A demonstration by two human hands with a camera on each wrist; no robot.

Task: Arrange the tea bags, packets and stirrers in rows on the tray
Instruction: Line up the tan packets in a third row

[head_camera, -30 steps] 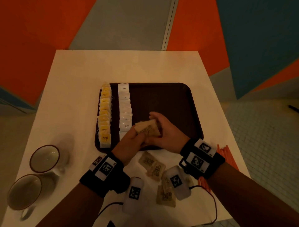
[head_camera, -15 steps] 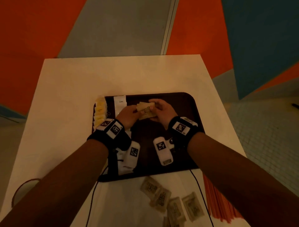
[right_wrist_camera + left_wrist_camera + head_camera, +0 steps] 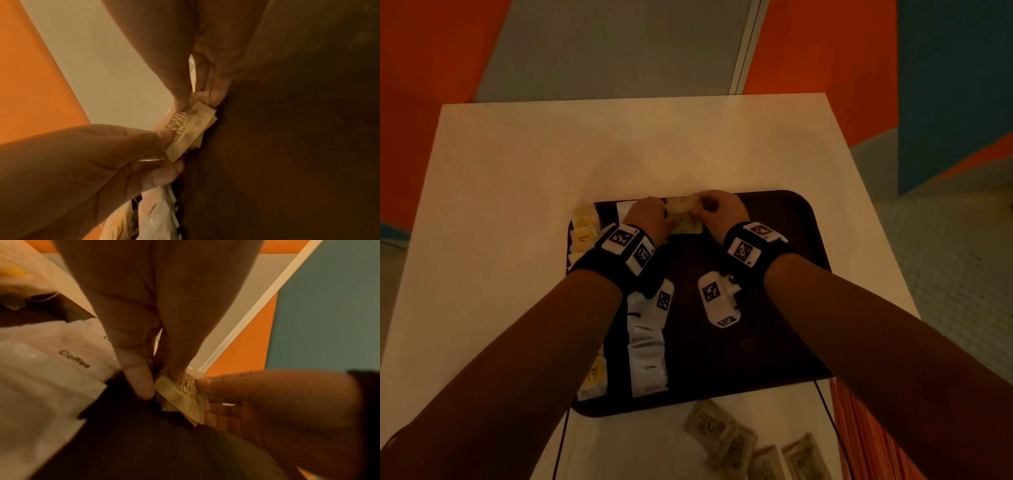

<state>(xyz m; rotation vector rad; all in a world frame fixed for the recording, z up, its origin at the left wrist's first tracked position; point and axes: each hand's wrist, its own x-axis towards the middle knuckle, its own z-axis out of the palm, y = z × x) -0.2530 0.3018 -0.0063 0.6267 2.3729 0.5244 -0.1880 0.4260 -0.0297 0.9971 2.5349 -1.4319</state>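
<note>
A dark brown tray [image 3: 774,342] lies on the white table. Along its left side runs a row of yellow tea bags [image 3: 583,233], and beside it a row of white coffee packets [image 3: 649,359] [image 3: 51,369]. Both hands are at the tray's far edge, holding a small stack of brown sugar packets [image 3: 685,219] [image 3: 185,394] [image 3: 189,128] between them. My left hand [image 3: 650,216] pinches the stack's left side and my right hand [image 3: 719,209] pinches its right side. The stack is just above or on the tray; contact is hidden.
Several loose brown sugar packets [image 3: 726,435] lie on the table in front of the tray. Orange stirrers [image 3: 866,431] lie at the table's near right edge. Thin black cables run from the wrist cameras over the tray's front edge.
Both hands carried the sugar packet stack from the tray's near middle to its far edge. The head view tilted down and closer, so the cups at left left the view.
</note>
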